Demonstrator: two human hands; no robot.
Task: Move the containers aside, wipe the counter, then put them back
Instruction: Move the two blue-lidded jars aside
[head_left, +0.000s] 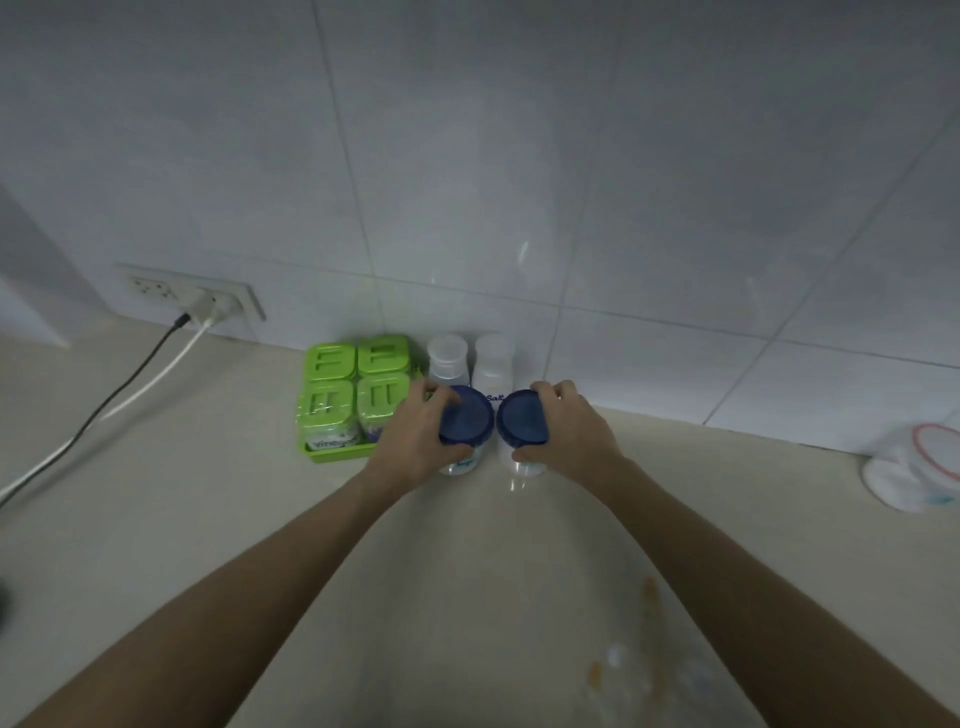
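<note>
- Gripping the left jar (466, 422) with the left hand (415, 434), fingers wrapped round its side just under the blue lid.
- Gripping the right jar (523, 425) with the right hand (569, 428) in the same way, thumb low on the clear body, fingers over the far edge of the lid.
- Standing side by side on the bench (208, 519), lids almost touching, both upright, near the tiled wall (467, 156).
- Just behind them, against the wall: two clear shakers (447, 356) with white caps, the right one marked "Salt".
- To the left, touching distance from the left hand: green tray (332, 454) holding four green-lidded tubs (358, 384) in a two-by-two block, one labelled with a word starting "vine".
- Far left on the wall: socket (192, 296) with plugs, a black and a white cable (130, 384) trailing over the bench.
- Far right: white bag (914, 467) with a red ring, well apart from the jars.
- Near the front edge: orange-brown stains (649, 590) on the bench surface, between the forearms.
</note>
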